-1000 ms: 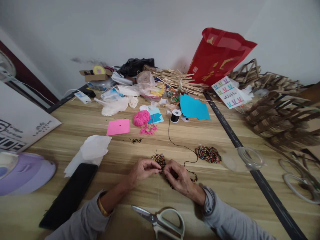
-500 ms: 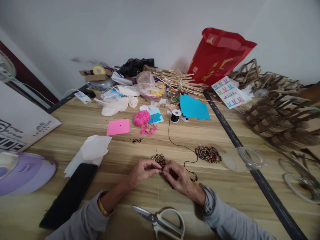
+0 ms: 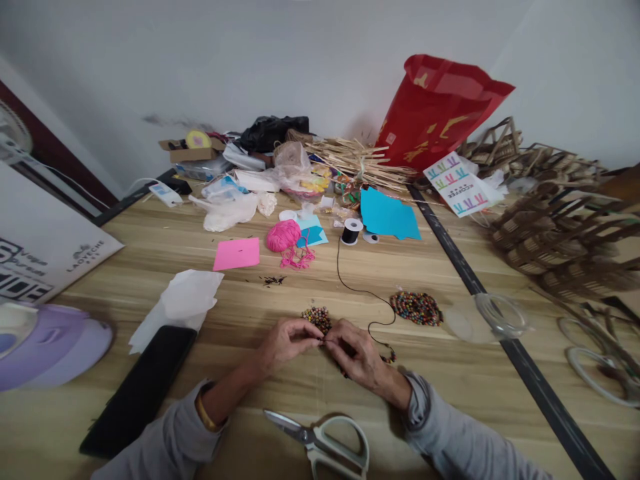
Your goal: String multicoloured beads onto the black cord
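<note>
My left hand (image 3: 289, 341) pinches the end of a thin dark cord between thumb and index finger. Close beside it, my right hand (image 3: 356, 355) also pinches the cord, with a short dark length showing between the fingertips. Whether a bead is on that length is too small to tell. Just behind the fingertips lies a pile of small multicoloured beads (image 3: 315, 317). Beaded cord (image 3: 389, 355) shows past my right hand, and black cord (image 3: 365, 291) runs from there to a spool (image 3: 351, 231). A coiled bead strand (image 3: 416, 309) rests to the right.
Open scissors (image 3: 320, 441) lie near the front edge. A black phone-like slab (image 3: 140, 390) and white paper (image 3: 187, 297) are at left. Pink yarn (image 3: 283, 235), a pink note (image 3: 237, 254) and blue paper (image 3: 390, 213) sit farther back. Woven baskets (image 3: 565, 233) crowd the right.
My fingertips have shifted very slightly, and a thin stretch of cord now shows between them. Everything else on the table stays in place.
</note>
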`<move>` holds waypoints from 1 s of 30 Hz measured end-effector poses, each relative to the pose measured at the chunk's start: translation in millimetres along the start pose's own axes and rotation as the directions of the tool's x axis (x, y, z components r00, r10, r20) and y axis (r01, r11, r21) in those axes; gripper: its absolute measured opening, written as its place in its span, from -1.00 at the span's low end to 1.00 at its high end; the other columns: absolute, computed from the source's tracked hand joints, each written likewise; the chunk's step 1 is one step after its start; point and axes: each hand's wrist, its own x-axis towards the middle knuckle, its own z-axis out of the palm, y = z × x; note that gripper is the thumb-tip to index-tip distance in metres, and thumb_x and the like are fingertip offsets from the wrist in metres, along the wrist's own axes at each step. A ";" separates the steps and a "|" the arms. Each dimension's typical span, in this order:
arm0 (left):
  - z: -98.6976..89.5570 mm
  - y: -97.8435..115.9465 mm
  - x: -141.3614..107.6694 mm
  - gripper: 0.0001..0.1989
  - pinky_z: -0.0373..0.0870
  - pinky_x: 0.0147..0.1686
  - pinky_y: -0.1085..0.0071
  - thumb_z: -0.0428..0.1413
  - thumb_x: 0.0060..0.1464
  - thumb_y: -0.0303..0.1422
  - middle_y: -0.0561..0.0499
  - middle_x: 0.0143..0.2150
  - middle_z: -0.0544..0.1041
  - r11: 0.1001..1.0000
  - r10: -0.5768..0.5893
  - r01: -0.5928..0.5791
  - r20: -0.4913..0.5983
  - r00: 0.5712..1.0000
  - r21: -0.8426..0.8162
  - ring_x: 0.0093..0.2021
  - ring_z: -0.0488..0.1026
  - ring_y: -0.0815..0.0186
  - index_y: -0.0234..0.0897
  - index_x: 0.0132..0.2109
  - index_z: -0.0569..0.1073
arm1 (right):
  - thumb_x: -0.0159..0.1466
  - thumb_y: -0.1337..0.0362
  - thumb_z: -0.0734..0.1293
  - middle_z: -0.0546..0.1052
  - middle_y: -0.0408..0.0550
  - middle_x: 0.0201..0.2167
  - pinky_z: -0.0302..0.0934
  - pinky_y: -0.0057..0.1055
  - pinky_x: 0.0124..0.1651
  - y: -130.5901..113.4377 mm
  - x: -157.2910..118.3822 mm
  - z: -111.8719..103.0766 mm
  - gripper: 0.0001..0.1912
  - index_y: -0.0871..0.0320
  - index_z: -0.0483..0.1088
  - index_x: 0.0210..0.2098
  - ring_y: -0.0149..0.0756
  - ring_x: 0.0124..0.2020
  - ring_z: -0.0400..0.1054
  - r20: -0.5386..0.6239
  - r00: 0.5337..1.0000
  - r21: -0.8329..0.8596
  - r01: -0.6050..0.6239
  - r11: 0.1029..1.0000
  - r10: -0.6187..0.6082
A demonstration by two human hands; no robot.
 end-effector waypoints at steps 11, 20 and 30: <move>0.2 -3.3 0.8 -0.85 0.38 -0.29 0.47 0.25 -0.13 -0.40 -0.03 -0.40 0.59 0.999 -0.027 0.027 0.001 1.000 -0.046 -0.38 0.49 0.34 -0.39 -0.35 0.56 | 0.37 0.31 0.18 0.40 -0.06 -0.45 0.17 -0.44 -0.35 -0.2 0.4 0.5 -0.83 0.17 0.34 -0.34 -0.35 -0.41 0.27 0.003 1.000 0.003 -0.005 1.000 0.005; 0.6 -6.8 1.9 -0.86 0.38 -0.29 0.46 0.25 -0.13 -0.40 -0.03 -0.40 0.59 1.000 0.002 -0.002 0.003 1.000 -0.026 -0.37 0.49 0.33 -0.38 -0.35 0.56 | 0.37 0.29 0.20 0.41 -0.07 -0.45 0.19 -0.44 -0.35 2.2 -0.3 1.8 -0.84 0.16 0.35 -0.31 -0.35 -0.41 0.29 -0.006 1.000 0.006 0.008 1.000 -0.008; 1.0 -4.5 1.6 -0.84 0.37 -0.31 0.47 0.27 -0.15 -0.37 -0.02 -0.42 0.58 0.999 -0.018 0.017 -0.020 1.000 -0.032 -0.39 0.47 0.35 -0.38 -0.38 0.54 | 0.37 0.29 0.21 0.41 -0.07 -0.46 0.18 -0.44 -0.37 0.4 0.6 1.2 -0.84 0.16 0.37 -0.32 -0.36 -0.42 0.29 -0.020 1.000 0.002 0.007 1.000 -0.007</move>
